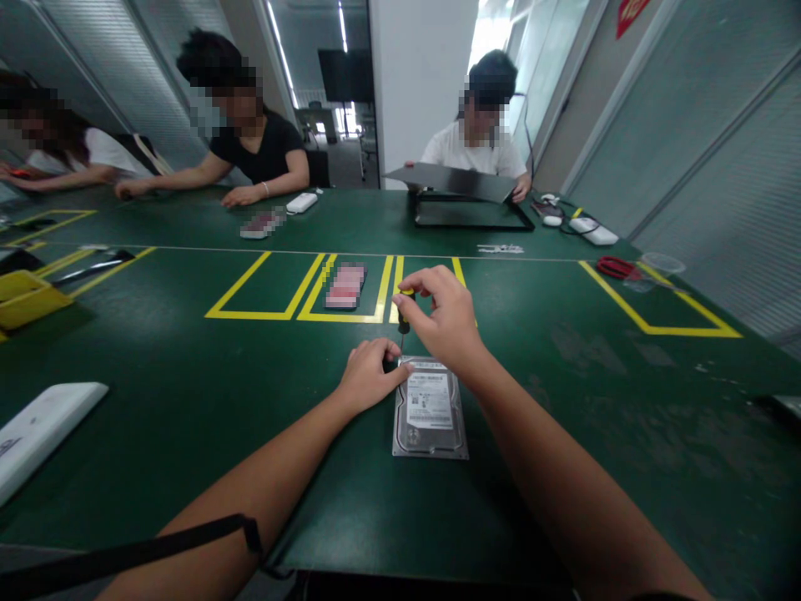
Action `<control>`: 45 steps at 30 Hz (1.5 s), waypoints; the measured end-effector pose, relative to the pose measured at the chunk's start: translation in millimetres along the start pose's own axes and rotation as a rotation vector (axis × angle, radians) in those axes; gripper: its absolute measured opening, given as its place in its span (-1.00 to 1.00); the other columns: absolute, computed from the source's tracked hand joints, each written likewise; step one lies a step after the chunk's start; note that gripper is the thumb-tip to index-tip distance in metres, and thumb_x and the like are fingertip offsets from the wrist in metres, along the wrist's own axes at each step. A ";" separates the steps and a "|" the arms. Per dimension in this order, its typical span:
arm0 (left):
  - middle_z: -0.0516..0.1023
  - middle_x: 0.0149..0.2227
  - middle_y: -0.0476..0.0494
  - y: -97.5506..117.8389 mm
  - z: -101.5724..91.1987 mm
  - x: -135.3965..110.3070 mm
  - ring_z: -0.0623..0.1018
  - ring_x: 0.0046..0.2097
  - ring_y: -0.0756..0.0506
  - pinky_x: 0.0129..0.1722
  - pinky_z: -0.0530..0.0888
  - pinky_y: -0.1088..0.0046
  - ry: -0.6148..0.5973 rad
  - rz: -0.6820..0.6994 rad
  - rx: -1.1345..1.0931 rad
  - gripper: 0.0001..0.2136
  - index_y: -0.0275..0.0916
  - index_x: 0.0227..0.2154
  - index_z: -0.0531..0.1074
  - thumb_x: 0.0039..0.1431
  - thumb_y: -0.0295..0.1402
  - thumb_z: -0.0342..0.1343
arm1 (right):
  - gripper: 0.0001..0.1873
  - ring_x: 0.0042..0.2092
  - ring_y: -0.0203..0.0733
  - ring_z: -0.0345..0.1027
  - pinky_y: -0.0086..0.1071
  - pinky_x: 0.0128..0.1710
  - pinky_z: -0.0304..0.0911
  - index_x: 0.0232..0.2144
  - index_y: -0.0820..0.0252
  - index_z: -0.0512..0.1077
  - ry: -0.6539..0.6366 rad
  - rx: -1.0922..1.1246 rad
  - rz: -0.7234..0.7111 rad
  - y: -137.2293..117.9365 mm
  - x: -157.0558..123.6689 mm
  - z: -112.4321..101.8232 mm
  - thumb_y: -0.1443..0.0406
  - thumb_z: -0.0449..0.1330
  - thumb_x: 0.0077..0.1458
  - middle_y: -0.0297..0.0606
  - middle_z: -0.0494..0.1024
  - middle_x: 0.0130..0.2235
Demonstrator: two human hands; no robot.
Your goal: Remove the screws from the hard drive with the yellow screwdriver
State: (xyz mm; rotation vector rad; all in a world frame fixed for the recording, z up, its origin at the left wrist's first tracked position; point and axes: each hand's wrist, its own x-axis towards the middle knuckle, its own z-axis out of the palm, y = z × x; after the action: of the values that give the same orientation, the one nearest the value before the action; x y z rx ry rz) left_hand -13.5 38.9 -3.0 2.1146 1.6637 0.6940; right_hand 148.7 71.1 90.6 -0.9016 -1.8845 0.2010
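A silver hard drive [429, 409] with a white printed label lies flat on the green table in front of me. My right hand [447, 313] pinches the black and yellow handle of a screwdriver [404, 321] between thumb and fingers. The screwdriver stands upright, its thin shaft pointing down at the drive's far left corner; whether the tip sits in a screw is too small to tell. At that same corner, my left hand [370, 374] grips the drive, its thumb over the top and its fingers curled beside the shaft.
Yellow tape rectangles mark the table [300, 467]. A phone [345, 286] lies beyond my hands; a white box-like object [43, 434] is at left, with a yellow bin [28, 300] behind it. Red-handled pliers [618, 268] lie right. Across, a person handles a dark panel [456, 181].
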 end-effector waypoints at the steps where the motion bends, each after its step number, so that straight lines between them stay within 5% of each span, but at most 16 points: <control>1: 0.50 -0.33 -0.04 0.1 -0.1 -0.1 0.45 -0.23 -0.16 -0.21 0.32 0.31 -0.002 0.000 0.001 -0.74 -0.19 -0.31 0.39 0.11 -0.10 0.21 | -0.92 -0.25 -0.20 0.26 -0.31 -0.25 0.13 -0.31 0.14 0.45 0.001 -0.001 -0.003 0.0 0.1 0.0 0.27 0.19 0.15 -0.30 0.44 -0.31; 45: 0.51 -0.32 -0.04 -2.9 1.7 0.6 0.44 -0.24 -0.16 -0.23 0.30 0.33 0.005 0.004 -0.015 -0.73 -0.19 -0.32 0.40 0.11 -0.09 0.21 | -0.93 -0.31 -0.26 0.25 -0.35 -0.28 0.11 -0.38 0.18 0.44 0.057 0.054 0.014 0.1 1.0 0.4 0.30 0.24 0.10 -0.34 0.46 -0.35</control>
State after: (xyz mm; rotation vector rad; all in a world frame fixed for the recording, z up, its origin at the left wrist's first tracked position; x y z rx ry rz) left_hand -14.7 40.2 -6.0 2.1082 1.6523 0.7115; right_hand 148.2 71.9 91.1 -0.8752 -1.8121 0.2315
